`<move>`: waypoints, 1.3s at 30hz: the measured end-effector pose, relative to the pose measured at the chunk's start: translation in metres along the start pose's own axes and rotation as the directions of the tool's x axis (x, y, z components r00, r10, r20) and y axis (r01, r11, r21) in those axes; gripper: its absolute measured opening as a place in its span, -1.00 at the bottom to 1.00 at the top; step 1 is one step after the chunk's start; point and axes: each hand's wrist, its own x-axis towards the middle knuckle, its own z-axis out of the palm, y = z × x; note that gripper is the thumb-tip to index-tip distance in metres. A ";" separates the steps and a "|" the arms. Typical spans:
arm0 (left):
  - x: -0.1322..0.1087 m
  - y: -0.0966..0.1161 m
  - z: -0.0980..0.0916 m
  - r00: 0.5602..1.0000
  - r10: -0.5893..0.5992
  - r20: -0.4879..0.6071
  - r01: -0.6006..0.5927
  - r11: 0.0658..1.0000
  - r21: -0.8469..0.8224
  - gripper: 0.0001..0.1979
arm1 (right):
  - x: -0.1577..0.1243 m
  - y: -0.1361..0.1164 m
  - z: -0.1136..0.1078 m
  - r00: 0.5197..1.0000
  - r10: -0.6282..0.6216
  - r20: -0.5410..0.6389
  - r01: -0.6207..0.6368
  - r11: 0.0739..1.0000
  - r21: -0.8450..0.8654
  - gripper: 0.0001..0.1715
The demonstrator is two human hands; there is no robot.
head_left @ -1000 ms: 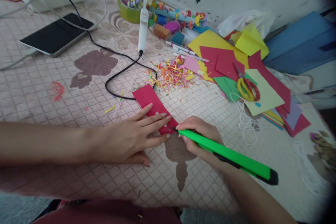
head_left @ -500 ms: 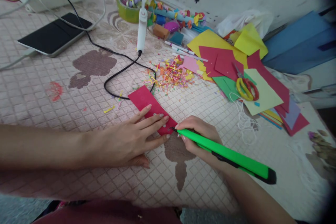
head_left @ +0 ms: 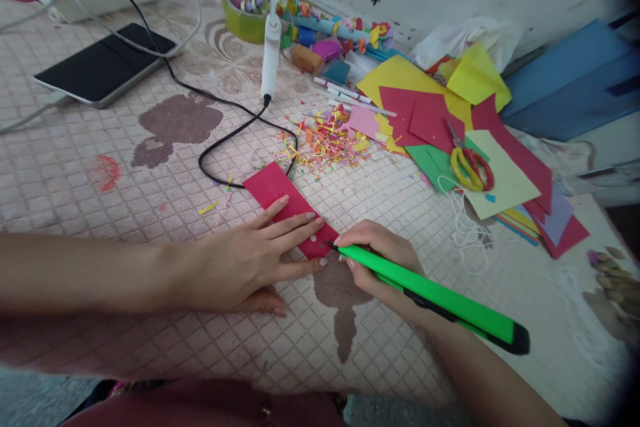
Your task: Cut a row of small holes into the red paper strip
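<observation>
A red paper strip (head_left: 275,187) lies slantwise on the patterned cloth. My left hand (head_left: 250,253) rests flat over it, fingers spread, pressing its near part. Small pale spots or holes show in the strip beside my fingertips. My right hand (head_left: 383,250) is closed around a green utility knife (head_left: 430,290) with a black end. The dark tip of the knife meets the strip's lower right end, close to my left fingertips. Whether the tip has gone through the paper I cannot tell.
Beyond the strip lie a black cable (head_left: 205,153), a white glue gun (head_left: 271,57) standing upright, and paper scraps (head_left: 333,140). To the right are coloured sheets (head_left: 430,117), scissors (head_left: 467,167) and white string (head_left: 467,240). A black tablet (head_left: 105,67) lies at far left.
Both hands stay almost where they were. The knife's rear end has swung slightly to the right and down, and its tip remains at the strip's end.
</observation>
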 end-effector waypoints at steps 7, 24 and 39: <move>-0.001 0.003 0.002 1.000 0.005 -0.026 -0.003 0.999 0.052 -0.31 | 0.001 -0.001 0.000 1.000 0.015 -0.006 -0.015 1.000 0.009 -0.68; 0.000 -0.004 -0.003 0.998 0.021 0.054 -0.021 1.000 0.011 -0.21 | 0.001 -0.008 0.003 0.997 0.063 -0.042 -0.065 0.997 -0.037 -0.71; 0.006 0.011 0.002 0.998 -0.038 -0.042 0.043 0.990 0.132 -0.20 | 0.000 -0.012 0.004 0.995 0.088 -0.038 -0.089 0.996 -0.028 -0.75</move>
